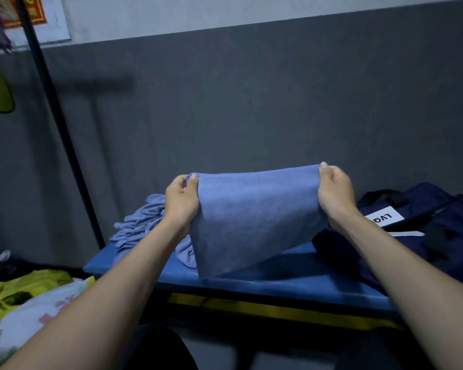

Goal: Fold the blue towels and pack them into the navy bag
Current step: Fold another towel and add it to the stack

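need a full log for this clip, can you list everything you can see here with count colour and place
held towel: one, blue, stretched in the air between both hands over the bench
towel pile: count cannot be told, lighter blue, crumpled on the bench's left end
bench: one, blue top with a yellow and black front edge, centre
bag: one, navy with a white label and black straps, on the bench's right end
pole: one, black, leaning at left
cloth heap: yellow-green and white items, lower left
wall: dark grey, paler above
left hand: pinches the towel's upper left corner
right hand: pinches the upper right corner
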